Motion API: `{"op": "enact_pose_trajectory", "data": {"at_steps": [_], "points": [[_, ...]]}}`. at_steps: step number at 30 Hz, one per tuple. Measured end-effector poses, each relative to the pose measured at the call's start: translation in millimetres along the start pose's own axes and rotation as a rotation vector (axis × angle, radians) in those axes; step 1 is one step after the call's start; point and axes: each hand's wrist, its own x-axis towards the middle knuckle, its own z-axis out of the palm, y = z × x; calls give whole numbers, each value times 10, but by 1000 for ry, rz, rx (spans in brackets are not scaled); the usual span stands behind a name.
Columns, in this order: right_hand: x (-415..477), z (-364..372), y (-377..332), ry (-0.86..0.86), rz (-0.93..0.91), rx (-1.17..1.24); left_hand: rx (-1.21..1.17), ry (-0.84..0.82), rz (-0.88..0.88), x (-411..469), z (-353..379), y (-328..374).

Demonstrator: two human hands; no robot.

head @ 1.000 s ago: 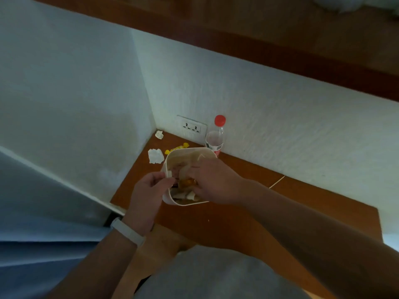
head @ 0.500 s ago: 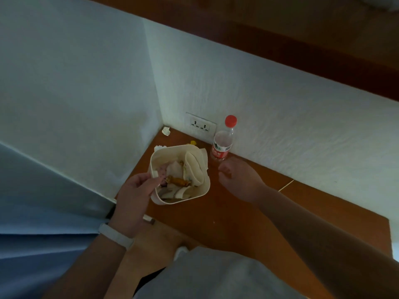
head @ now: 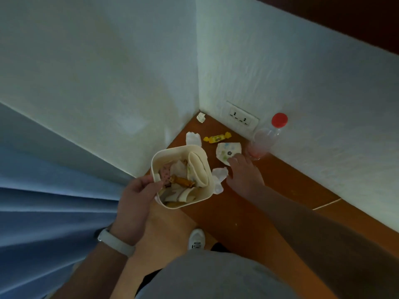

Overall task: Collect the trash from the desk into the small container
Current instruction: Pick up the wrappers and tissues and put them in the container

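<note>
My left hand (head: 138, 194) grips the near-left rim of the small cream container (head: 205, 192), which holds crumpled tissues and wrappers. My right hand (head: 244, 175) is out over the wooden desk (head: 259, 212), fingers spread, fingertips touching the edge of a patterned white wrapper (head: 227, 151); it holds nothing. A crumpled white tissue (head: 219, 178) lies between the container and my right hand. A yellow candy wrapper (head: 217, 138), a white paper scrap (head: 193, 138) and a small paper ball (head: 201, 117) in the corner lie farther back.
A clear bottle with a red cap (head: 266, 139) stands against the right wall just beyond my right hand. A wall socket (head: 241, 119) is above the desk. White walls close the corner; blue fabric (head: 43, 201) lies to the left.
My right hand came out of the container and reached forward to the patterned wrapper. The container shifted left and nearer, uncovering the trash behind it.
</note>
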Motion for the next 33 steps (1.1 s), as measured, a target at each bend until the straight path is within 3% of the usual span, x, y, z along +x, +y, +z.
{"op": "enact_pose_trajectory", "data": {"at_steps": [6,19,28,33], "points": [[222,86,-99,4,-174,-188,-17,82,-22,3,-49,-48],[368,-86,-14,57,-93,-186,-43,64,2,25,-8,-31],[53,-686,-141,267,-17,153,-12,23,54,-31,4,57],[-384,-1214,-454,477,-10,372,-41,-3,57,-40,8,135]]}}
